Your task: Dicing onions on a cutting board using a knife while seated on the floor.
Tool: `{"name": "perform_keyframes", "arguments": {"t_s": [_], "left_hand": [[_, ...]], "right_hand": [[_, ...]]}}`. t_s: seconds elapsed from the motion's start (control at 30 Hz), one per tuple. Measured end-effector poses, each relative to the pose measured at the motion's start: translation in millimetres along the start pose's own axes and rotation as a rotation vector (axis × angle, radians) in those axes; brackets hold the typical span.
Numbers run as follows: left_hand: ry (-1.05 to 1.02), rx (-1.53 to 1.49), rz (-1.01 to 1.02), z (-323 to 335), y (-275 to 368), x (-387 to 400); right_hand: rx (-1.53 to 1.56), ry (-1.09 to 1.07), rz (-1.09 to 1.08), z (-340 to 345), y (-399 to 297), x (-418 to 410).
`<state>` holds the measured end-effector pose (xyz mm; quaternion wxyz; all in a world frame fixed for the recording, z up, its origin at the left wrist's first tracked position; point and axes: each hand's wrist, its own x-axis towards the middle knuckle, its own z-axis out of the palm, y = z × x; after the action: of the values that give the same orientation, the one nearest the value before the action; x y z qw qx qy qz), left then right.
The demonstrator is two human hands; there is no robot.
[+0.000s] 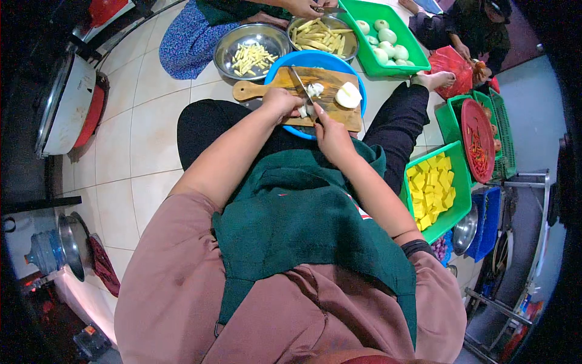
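A kitchen knife (pixel 300 83) is in my right hand (pixel 335 139), its blade slanting away across a wooden cutting board (pixel 277 84). My left hand (pixel 283 105) is curled on the board just left of the blade, its fingertips against a piece of white onion (pixel 302 110). Cut onion bits (pixel 314 89) lie right of the blade. Farther right on the board rests a larger peeled onion piece (pixel 348 95). The board lies across a blue plastic basin (pixel 362 86), which hides most of the basin's inside.
Baby corn fills a metal bowl (pixel 356 51); cut pieces lie in another bowl (pixel 220 57). Peeled onions sit in a green crate (pixel 420 63), yellow tofu-like cubes in another crate (pixel 464 207). A red tray (pixel 470 118) holds chillies. Two other people sit across from me, one holding a knife (pixel 335 10).
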<state>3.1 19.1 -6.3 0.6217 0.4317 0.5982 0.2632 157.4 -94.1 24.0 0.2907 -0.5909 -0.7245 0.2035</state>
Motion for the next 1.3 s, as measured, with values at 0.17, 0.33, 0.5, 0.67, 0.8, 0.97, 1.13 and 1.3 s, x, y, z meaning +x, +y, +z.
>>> {"name": "perform_keyframes", "arguments": {"t_s": [0.17, 0.33, 0.5, 0.67, 0.8, 0.97, 1.13, 1.3], "left_hand": [[0.001, -0.043, 0.010, 1, 5, -7], [-0.005, -0.032, -0.028, 3, 11, -10], [-0.017, -0.030, -0.035, 1, 10, -5], [-0.017, -0.074, -0.048, 2, 7, -1], [-0.040, -0.031, -0.067, 3, 8, -3], [-0.018, -0.061, -0.037, 4, 8, -2], [0.041, -0.117, -0.031, 1, 2, 3], [0.021, -0.072, -0.038, 4, 9, -4]], "right_hand": [[-0.040, -0.004, 0.005, -8, -10, -22], [-0.048, -0.069, 0.083, -7, -12, -23], [-0.032, -0.032, 0.026, 3, -5, -14], [-0.029, -0.045, 0.041, 16, -2, 1], [-0.044, -0.107, 0.124, 18, 0, 8], [-0.020, -0.023, 0.009, 10, 8, -1], [-0.018, 0.005, 0.052, -2, -6, -20], [-0.018, -0.040, 0.086, -2, -6, -24]]}}
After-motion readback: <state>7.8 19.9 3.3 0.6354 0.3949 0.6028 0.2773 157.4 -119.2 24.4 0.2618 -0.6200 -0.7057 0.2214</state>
